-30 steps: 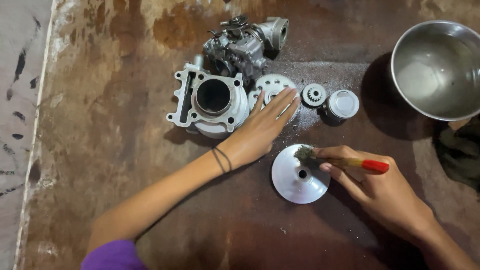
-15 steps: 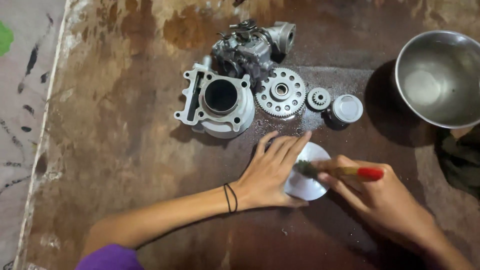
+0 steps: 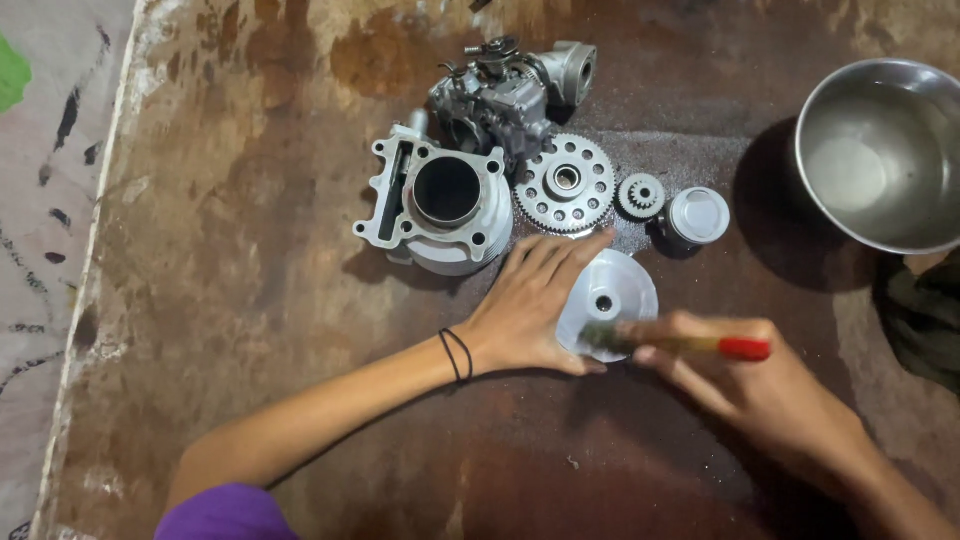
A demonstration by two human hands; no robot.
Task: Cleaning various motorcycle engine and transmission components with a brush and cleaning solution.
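The round pale metal disc (image 3: 620, 285) lies on the rusty brown surface (image 3: 250, 300), below the large gear (image 3: 566, 184). The left hand (image 3: 530, 305) presses flat on it, fingers spread. The right hand (image 3: 745, 385) grips a red-handled brush (image 3: 680, 344), bristles touching the disc.

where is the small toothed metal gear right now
In the head view, the small toothed metal gear lies right of centre on the rusty brown surface, between the large perforated gear wheel and the round silver piston.
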